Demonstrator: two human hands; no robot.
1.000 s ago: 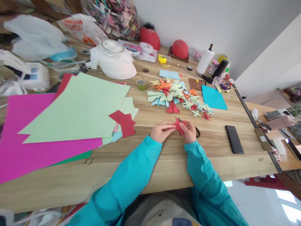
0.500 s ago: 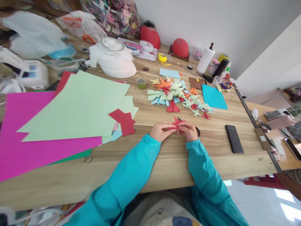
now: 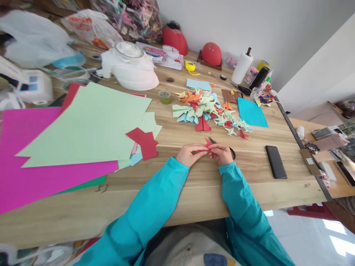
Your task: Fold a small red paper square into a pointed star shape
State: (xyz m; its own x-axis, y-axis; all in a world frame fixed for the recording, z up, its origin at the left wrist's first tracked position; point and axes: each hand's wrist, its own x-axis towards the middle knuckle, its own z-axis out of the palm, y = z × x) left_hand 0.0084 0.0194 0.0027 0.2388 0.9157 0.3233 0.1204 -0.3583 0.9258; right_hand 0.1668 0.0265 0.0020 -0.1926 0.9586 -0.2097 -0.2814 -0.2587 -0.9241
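Between my fingertips is a small red paper star [image 3: 208,143], partly hidden by the fingers. My left hand [image 3: 189,153] pinches it from the left, and my right hand [image 3: 221,153] grips it from the right with fingers closed. Scissors [image 3: 233,153] with a black handle lie on the table, partly under my right hand. Beyond my hands sits a pile of folded paper stars and shapes [image 3: 205,105] in pale green, orange, blue and red. Red paper pieces [image 3: 146,142] lie to the left of my left hand.
Large pale green sheets [image 3: 91,125] overlap a magenta sheet [image 3: 55,184] on the left. A black phone [image 3: 276,162] lies to the right, a turquoise square [image 3: 252,112] behind it. A yellow tape measure [image 3: 190,66], a paper roll [image 3: 242,68] and a white cap-like form [image 3: 135,72] stand farther back.
The red star is turned or folded between my fingers, with fewer of its points showing. My hands stay in nearly the same place, and the view has shifted slightly.
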